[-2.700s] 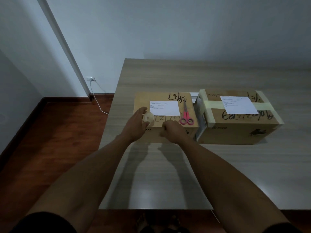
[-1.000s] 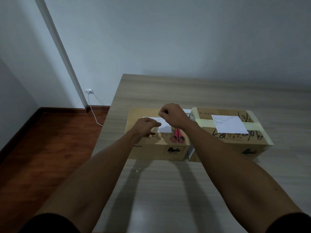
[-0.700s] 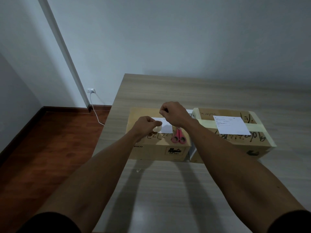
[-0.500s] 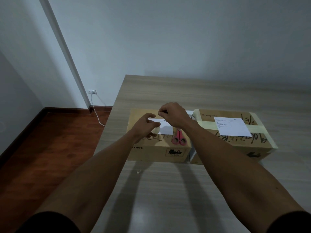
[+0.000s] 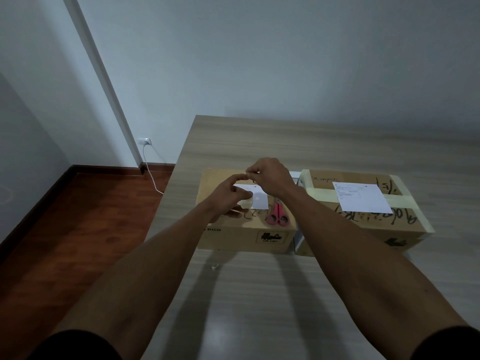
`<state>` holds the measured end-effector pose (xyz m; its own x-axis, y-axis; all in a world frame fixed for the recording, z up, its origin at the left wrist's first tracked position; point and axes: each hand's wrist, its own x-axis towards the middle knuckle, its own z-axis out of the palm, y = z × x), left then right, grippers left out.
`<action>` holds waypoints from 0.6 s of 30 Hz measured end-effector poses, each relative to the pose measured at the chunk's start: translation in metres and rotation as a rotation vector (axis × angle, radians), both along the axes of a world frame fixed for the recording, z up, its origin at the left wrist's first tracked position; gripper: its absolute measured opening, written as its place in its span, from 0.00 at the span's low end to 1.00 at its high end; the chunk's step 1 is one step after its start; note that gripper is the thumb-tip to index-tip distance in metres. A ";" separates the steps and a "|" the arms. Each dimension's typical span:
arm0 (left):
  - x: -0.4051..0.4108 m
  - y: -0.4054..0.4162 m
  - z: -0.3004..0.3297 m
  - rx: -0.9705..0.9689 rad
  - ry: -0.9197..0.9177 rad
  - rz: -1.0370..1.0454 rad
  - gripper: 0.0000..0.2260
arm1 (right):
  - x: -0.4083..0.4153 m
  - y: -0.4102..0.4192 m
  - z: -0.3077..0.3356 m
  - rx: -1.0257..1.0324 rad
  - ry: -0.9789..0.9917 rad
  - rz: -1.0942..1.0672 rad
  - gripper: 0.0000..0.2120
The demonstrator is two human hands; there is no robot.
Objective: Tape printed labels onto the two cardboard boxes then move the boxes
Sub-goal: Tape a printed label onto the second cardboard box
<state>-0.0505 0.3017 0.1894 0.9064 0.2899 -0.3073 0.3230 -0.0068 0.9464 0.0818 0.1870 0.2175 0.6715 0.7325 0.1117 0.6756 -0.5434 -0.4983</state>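
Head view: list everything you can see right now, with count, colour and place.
Cardboard boxes: 2, brown, side by side on the table; left box, right box banded with pale tape.
Printed labels: 2, white, one on each box top; left label, right label.
Scissors: 1, pink, on left box.
Tape roll: 1, pale, in left hand.
Table: 1, light wood.
Wall socket: 1, white, with cable.
Left hand: holds the roll.
Right hand: fingers pinched above left label.
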 end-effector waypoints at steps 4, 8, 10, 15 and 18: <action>-0.001 0.003 -0.005 0.031 0.000 -0.033 0.22 | 0.007 -0.001 -0.006 0.073 0.165 -0.047 0.14; -0.002 0.009 -0.009 0.057 -0.022 -0.076 0.22 | 0.011 -0.008 -0.007 0.199 0.529 -0.093 0.29; -0.002 0.011 -0.011 0.061 -0.035 -0.095 0.22 | 0.013 -0.009 -0.009 0.205 0.669 -0.150 0.29; -0.001 0.011 -0.020 0.055 -0.024 -0.118 0.20 | 0.009 -0.011 -0.012 0.238 0.849 -0.327 0.21; 0.000 0.011 -0.026 0.016 -0.034 -0.032 0.18 | 0.010 -0.015 -0.022 0.143 0.678 -0.393 0.02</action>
<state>-0.0502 0.3129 0.1632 0.9251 0.2657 -0.2713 0.2897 -0.0318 0.9566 0.0913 0.1725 0.1952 0.8328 0.4376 -0.3391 -0.0276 -0.5790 -0.8149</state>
